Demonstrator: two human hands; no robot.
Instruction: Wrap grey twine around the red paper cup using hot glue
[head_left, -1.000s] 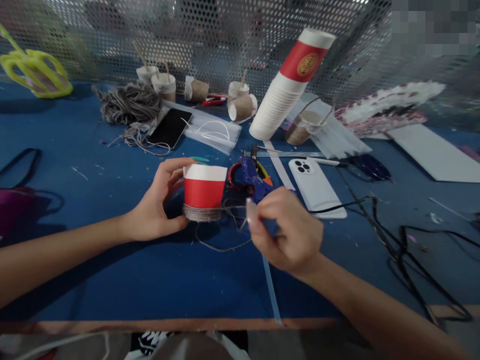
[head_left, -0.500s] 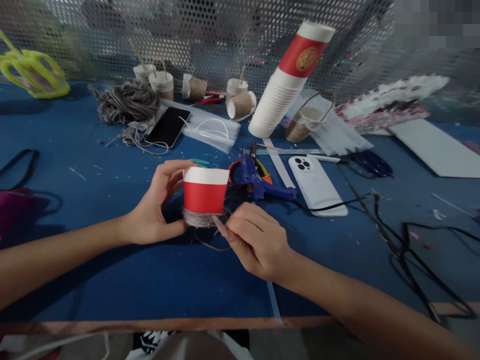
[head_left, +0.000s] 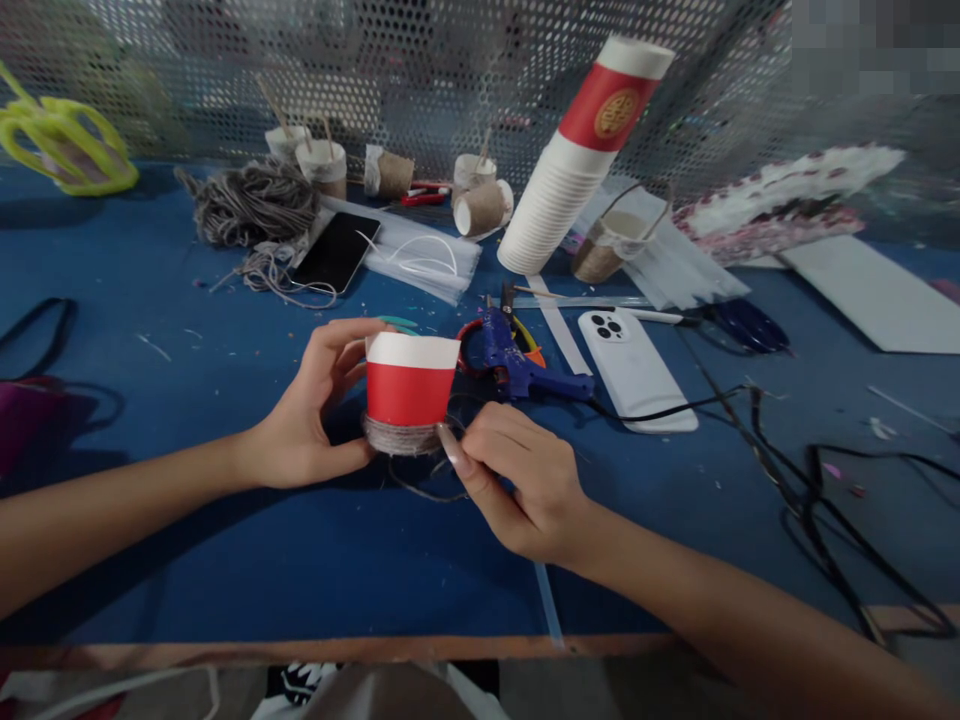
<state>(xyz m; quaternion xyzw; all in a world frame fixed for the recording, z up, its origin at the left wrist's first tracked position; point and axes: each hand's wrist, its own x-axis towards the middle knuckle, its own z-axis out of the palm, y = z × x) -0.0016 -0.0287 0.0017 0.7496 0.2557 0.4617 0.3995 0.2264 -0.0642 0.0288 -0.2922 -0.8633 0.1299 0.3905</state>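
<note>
A red and white paper cup (head_left: 410,392) is held by my left hand (head_left: 307,420), its fingers behind the cup and the thumb at the lower left side. Grey twine (head_left: 401,437) is wound in several rows round the cup's lower end, and a loose loop of it trails on the table below. My right hand (head_left: 517,480) is closed at the cup's lower right, the thumb's long nail close to the wound rows. Its curled fingers seem to pinch the twine, though the strand between them is mostly hidden. A blue glue gun (head_left: 517,360) lies just beyond the right hand.
A tall stack of paper cups (head_left: 551,200) leans at the back. Scissors (head_left: 536,345) lie beneath the glue gun. A white phone (head_left: 637,372) and black cables (head_left: 806,500) are on the right. A grey twine bundle (head_left: 251,203) and a black phone (head_left: 337,252) lie back left.
My right thumb has shifted slightly right along the wound twine, its nail now turned more upward. My left hand and the cup stay almost where they were.
</note>
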